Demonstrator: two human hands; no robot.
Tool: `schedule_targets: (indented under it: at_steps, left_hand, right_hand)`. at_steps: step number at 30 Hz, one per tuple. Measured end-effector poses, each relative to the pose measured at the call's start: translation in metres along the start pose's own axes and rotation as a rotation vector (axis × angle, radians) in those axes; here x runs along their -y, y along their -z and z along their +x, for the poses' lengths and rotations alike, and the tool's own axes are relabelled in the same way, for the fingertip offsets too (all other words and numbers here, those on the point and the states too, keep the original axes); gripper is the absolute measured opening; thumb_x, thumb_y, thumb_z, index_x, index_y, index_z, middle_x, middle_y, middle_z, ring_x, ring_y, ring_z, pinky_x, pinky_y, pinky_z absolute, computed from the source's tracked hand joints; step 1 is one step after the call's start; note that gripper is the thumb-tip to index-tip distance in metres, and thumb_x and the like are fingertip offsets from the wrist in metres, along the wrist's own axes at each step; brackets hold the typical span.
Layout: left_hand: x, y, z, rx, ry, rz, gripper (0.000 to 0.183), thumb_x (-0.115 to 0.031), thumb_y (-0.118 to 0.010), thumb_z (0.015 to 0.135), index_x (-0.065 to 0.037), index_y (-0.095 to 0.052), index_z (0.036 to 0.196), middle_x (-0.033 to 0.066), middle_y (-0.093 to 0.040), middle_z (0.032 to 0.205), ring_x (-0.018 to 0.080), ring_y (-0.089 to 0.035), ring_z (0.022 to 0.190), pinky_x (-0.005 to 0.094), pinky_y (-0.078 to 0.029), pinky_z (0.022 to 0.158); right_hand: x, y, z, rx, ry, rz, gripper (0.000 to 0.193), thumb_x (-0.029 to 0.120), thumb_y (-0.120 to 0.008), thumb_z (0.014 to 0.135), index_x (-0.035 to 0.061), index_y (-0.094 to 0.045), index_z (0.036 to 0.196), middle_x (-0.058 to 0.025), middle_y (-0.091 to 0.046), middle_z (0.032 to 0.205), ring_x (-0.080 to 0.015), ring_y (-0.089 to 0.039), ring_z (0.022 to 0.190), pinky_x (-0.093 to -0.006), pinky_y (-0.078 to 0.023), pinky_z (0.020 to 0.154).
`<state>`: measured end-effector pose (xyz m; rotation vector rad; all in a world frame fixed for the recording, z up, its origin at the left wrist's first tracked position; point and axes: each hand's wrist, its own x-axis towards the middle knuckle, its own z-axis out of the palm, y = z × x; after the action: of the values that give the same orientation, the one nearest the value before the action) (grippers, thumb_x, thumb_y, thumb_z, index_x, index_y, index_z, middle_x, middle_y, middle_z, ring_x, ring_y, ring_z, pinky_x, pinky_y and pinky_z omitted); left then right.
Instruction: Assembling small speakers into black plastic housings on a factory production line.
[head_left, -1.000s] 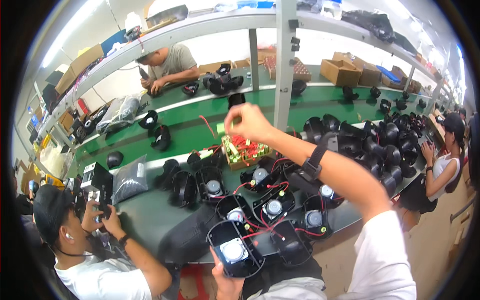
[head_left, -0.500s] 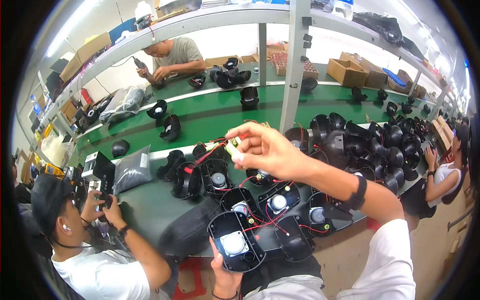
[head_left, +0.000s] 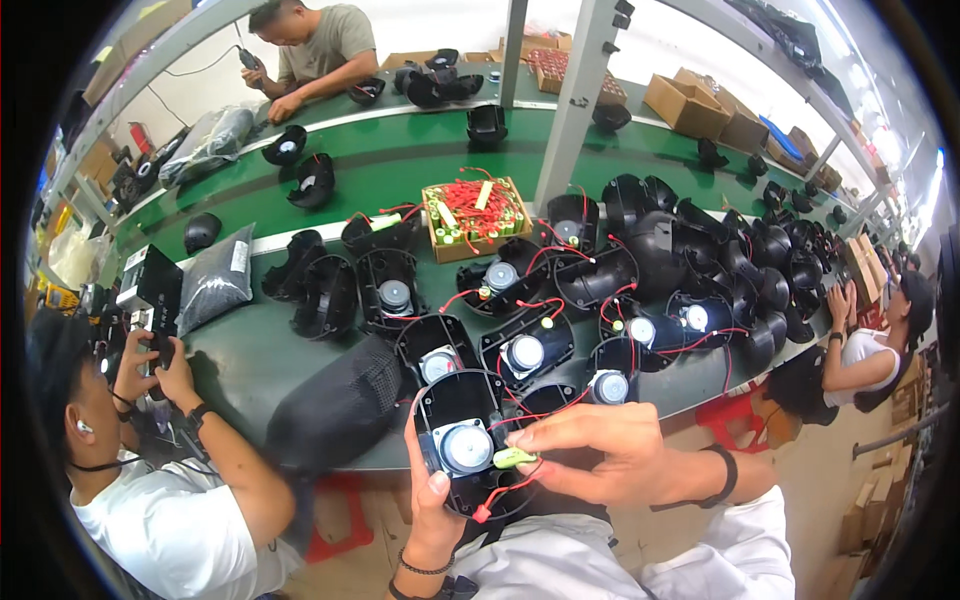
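Observation:
My left hand (head_left: 432, 505) is closed around the edge of a black plastic speaker housing (head_left: 452, 398) that stands open toward me. A round silver speaker driver (head_left: 466, 447) is fixed inside it. Between the thumb and fingers of my right hand (head_left: 615, 450) is a small green battery (head_left: 513, 458), held over the housing just beside the driver. Its red wire hangs down to a red connector (head_left: 482, 514). Just beyond lie several more housings with drivers and red wires, such as one housing (head_left: 527, 352).
A cardboard box (head_left: 484, 250) of green batteries stands by the green belt (head_left: 390, 200). Black shells (head_left: 770, 285) are piled at the right. A metal post (head_left: 570, 130) rises behind the bench. One co-worker (head_left: 180, 480) sits at left, another (head_left: 325, 50) across, a third (head_left: 870, 350) at right.
My right hand has come back from the battery box with a battery, down to the housing in my left hand. The view has shifted, and the box shows fully.

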<state>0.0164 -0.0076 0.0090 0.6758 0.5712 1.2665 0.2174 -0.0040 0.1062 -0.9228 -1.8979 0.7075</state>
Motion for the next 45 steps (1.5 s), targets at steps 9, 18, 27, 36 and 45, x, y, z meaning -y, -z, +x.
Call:
schedule_targets:
  at_steps: [9, 18, 27, 36, 45]
  left_hand:
    - [0.009, -0.014, 0.004, -0.016, -0.003, 0.029, 0.102, -0.045, -0.069, 0.081, -0.011, -0.013, 0.158, 0.0245, -0.043, 0.145, 0.0387, -0.060, 0.123, 0.0520, -0.053, 0.103]
    - [0.017, -0.008, 0.014, -0.044, 0.065, 0.147, 0.089, -0.051, -0.063, 0.080, -0.011, -0.025, 0.151, 0.0197, -0.053, 0.130, 0.0372, -0.066, 0.107, 0.0500, -0.059, 0.091]
    - [0.017, -0.016, 0.007, -0.054, 0.096, 0.152, 0.086, -0.052, -0.059, 0.081, -0.012, -0.028, 0.150, 0.0182, -0.052, 0.131, 0.0336, -0.064, 0.107, 0.0486, -0.059, 0.089]
    - [0.012, -0.025, 0.005, -0.045, 0.066, 0.184, 0.081, -0.052, -0.055, 0.086, -0.012, -0.026, 0.151, 0.0181, -0.055, 0.127, 0.0337, -0.067, 0.101, 0.0460, -0.059, 0.086]
    - [0.000, -0.038, 0.010, -0.145, 0.029, 0.052, 0.071, -0.035, -0.053, 0.091, -0.007, -0.029, 0.152, 0.0175, -0.049, 0.142, 0.0304, -0.056, 0.127, 0.0441, -0.048, 0.106]
  right_hand:
    - [-0.009, -0.004, -0.039, -0.092, -0.118, 0.067, 0.028, 0.000, -0.082, 0.078, -0.0017, -0.073, 0.104, -0.0137, -0.076, 0.097, -0.0229, -0.075, 0.085, -0.0295, -0.062, 0.073]
    - [-0.022, -0.003, -0.035, 0.011, 0.064, -0.104, 0.030, 0.000, -0.080, 0.076, 0.0019, -0.074, 0.106, -0.0090, -0.073, 0.107, -0.0235, -0.072, 0.092, -0.0321, -0.061, 0.077]
    - [-0.018, -0.007, -0.042, 0.020, 0.166, -0.251, 0.025, 0.003, -0.082, 0.074, 0.0046, -0.074, 0.098, -0.0036, -0.072, 0.107, -0.0232, -0.066, 0.087, -0.0345, -0.055, 0.077]
    - [-0.019, -0.012, -0.051, -0.062, 0.203, -0.269, 0.027, 0.006, -0.083, 0.075, 0.0004, -0.073, 0.099, -0.0087, -0.071, 0.106, -0.0252, -0.066, 0.091, -0.0354, -0.057, 0.077]
    - [-0.015, -0.015, -0.052, -0.042, 0.121, -0.440, 0.046, 0.033, -0.082, 0.074, 0.0120, -0.071, 0.114, -0.0102, -0.060, 0.131, -0.0287, -0.057, 0.121, -0.0439, -0.045, 0.097]
